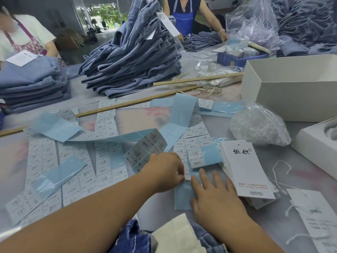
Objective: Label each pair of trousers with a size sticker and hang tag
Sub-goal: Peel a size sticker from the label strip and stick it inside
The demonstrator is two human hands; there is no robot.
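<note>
Left hand [166,172] pinches a sticker [187,178]; right hand [213,194], fingers straight, presses the backing strip [182,196] on the desk [284,212].

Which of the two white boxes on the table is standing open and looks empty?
The large white box farther back; the smaller box nearer holds a moulded insert.

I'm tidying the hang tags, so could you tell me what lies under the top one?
Under the top hang tag more white tags are stacked, edges showing. What lies beneath that stack is covered.
</note>
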